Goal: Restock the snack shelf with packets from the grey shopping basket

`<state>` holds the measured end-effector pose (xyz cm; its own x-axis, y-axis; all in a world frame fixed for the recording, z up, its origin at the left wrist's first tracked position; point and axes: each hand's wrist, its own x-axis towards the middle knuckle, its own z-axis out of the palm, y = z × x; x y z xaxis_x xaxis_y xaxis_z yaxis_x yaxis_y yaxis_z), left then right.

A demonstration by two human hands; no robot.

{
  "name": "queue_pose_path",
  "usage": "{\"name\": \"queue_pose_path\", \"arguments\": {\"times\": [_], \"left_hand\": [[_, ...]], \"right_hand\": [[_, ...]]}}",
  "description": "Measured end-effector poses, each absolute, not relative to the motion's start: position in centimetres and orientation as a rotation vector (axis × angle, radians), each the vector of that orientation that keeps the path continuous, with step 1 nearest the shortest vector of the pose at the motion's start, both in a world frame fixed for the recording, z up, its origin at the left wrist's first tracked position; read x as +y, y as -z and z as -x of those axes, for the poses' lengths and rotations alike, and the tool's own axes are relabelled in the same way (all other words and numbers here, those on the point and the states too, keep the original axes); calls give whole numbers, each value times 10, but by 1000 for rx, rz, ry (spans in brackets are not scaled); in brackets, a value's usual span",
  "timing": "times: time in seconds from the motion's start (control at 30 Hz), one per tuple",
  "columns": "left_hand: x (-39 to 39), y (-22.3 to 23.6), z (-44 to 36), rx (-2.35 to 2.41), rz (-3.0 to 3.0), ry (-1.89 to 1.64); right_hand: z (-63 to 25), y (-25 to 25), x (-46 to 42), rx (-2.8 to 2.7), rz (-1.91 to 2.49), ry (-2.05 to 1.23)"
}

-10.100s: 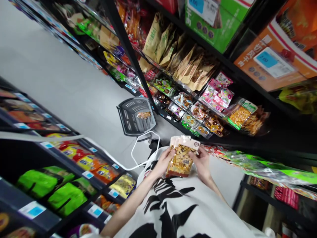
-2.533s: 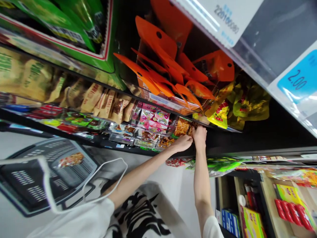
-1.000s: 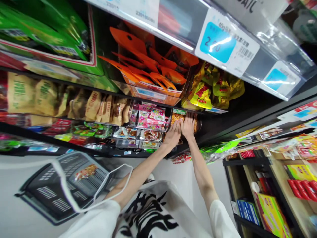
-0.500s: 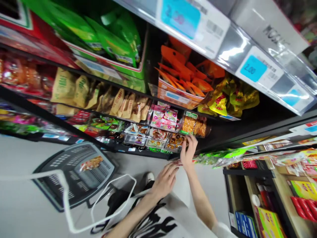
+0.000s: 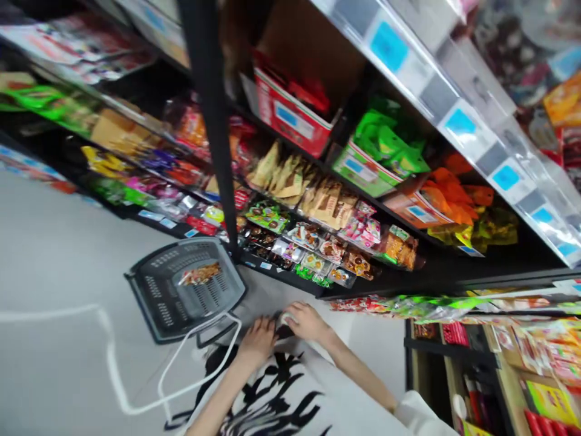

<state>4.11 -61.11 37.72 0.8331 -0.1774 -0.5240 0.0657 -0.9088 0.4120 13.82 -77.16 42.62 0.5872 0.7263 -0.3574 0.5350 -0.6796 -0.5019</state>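
Both hands are low in front of my shirt, apart from the shelves. My left hand point(image 5: 259, 340) has its back towards me, its fingers loosely stretched, and nothing shows in it. My right hand point(image 5: 307, 322) is just to its right, the fingers bent and apart, with a white shoe visible past the fingertips. On the floor to the left lies a dark grey shopping basket point(image 5: 158, 324), holding one clear packet of brown snacks point(image 5: 200, 274). Small packets of candy point(image 5: 358, 264) sit on the bottom shelf beyond my hands.
A long black shelf rack point(image 5: 218, 121) crosses the view, with a green carton point(image 5: 363, 172), a red carton point(image 5: 295, 112) and an orange carton point(image 5: 417, 209) of snacks. Another shelf unit point(image 5: 449, 363) stands at right. A white tube-like loop point(image 5: 177, 393) crosses the lower left.
My right hand has come away from the candy packets on the bottom shelf, down and left towards my body. My left hand has also drawn back left. The view has swung left.
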Motion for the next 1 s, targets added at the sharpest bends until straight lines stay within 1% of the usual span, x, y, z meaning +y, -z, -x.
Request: {"name": "queue_pose_path", "arguments": {"times": [0.1, 0.2, 0.43, 0.57, 0.67, 0.77, 0.87, 1.0], "left_hand": [[-566, -369, -21, 96, -2575, 659], [-527, -362, -1, 293, -2492, 545], [-464, -334, 33, 733, -2284, 421], [-442, -311, 37, 925, -2165, 383], [-427, -292, 31, 1056, -2079, 368], [-414, -271, 20, 1196, -1988, 370], [-403, -244, 4, 1368, -1857, 388], [-387, -187, -14, 1656, -1564, 427]], "right_hand": [[-144, -423, -725, -1027, 2592, -966], [-131, -410, -678, -1089, 2605, -1126], [-78, -369, -600, -1553, 2308, -1550], [-82, -362, -570, -1621, 2243, -1560], [-108, -358, -545, -1627, 2254, -1489], [-143, -342, -516, -1589, 2268, -1383], [-175, -308, -480, -1555, 2268, -1328], [-207, -230, -417, -1540, 2292, -1407]]}}
